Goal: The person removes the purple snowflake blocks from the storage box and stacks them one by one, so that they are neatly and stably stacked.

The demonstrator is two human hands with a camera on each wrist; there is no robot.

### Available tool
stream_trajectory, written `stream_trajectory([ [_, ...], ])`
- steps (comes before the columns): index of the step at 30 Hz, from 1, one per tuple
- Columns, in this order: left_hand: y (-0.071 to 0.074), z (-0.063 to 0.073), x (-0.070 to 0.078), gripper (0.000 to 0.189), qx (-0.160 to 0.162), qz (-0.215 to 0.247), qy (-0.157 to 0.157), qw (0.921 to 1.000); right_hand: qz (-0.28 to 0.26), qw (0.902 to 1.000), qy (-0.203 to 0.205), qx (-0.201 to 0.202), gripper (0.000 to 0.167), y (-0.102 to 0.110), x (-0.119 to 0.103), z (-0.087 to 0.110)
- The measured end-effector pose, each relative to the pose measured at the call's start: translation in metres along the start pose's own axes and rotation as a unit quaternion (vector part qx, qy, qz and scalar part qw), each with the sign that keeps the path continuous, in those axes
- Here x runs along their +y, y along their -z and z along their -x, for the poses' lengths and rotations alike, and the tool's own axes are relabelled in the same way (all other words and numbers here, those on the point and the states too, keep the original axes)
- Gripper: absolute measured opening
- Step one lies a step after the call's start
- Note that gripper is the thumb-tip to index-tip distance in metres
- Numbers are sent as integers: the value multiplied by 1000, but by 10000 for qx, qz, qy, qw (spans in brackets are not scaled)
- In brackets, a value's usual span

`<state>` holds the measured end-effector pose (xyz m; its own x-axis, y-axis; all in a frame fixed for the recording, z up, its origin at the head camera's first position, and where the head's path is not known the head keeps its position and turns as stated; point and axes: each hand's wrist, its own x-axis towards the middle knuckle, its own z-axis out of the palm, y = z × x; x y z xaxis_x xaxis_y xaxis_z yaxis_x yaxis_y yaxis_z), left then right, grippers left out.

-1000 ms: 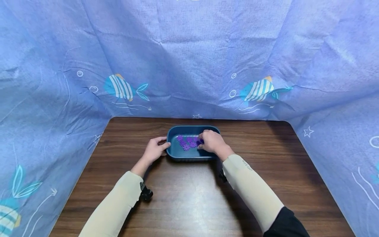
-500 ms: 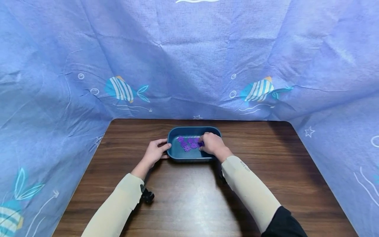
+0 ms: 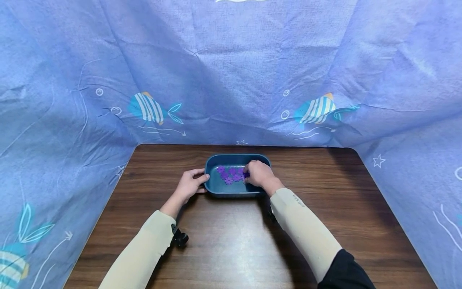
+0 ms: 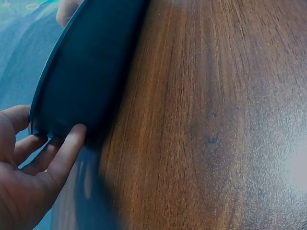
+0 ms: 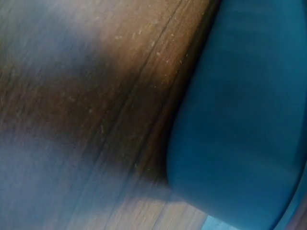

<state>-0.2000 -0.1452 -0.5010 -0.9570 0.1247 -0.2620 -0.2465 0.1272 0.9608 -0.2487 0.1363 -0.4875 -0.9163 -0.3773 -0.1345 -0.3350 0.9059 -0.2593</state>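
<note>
A dark teal rectangular tub [image 3: 217, 187] stands near the far side of the table, with several purple flower-shaped plastic pieces [image 3: 229, 181] lying on its floor. My left hand [image 3: 188, 184] holds the tub's left end, thumb over the rim. In the left wrist view, that hand's fingers [image 4: 72, 146] lie against the outer wall [image 4: 86, 72]. Reaching over the near right rim, my right hand [image 3: 260, 173] is inside the tub, its thumb and forefinger curled about a purple piece at the right of the group. The right wrist view shows only the tub's outer wall [image 5: 235, 115], not the fingers.
The brown wood-grain table [image 3: 231, 249] extends around the tub on every side. A blue cloth with printed fish [image 3: 231, 80] hangs behind it and along both sides. A small black wrist camera [image 3: 179, 239] sits under the left forearm.
The tub and both hands appear slightly lower and farther right in the view than a second ago, as does the table edge. Both hands stay in the same places on and in the tub.
</note>
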Motion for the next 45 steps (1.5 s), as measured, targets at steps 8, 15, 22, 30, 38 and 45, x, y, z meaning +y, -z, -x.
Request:
stream_trajectory([
  [8, 0, 0, 2, 48, -16, 7, -57, 10000, 21, 9998, 214, -2, 22, 3, 1, 1],
  [15, -2, 0, 3, 46, 81, -24, -95, 9999, 311, 9977, 595, -129, 12, 5, -3, 1],
  [22, -3, -2, 2, 46, 75, -50, -137, 9999, 672, 9953, 695, -99, 28, 7, -2, 2],
  [30, -3, -1, 3, 46, 58, -90, -131, 9999, 433, 9940, 973, 260, 32, 9, 6, 3],
  [38, -2, 0, 1, 47, 68, -96, -117, 9999, -213, 9902, 1253, 586, 30, 9, 16, 8],
  [45, -1, 1, -3, 48, 84, -78, -110, 9999, -830, 9795, 1362, 1227, 30, 9, 23, 15],
])
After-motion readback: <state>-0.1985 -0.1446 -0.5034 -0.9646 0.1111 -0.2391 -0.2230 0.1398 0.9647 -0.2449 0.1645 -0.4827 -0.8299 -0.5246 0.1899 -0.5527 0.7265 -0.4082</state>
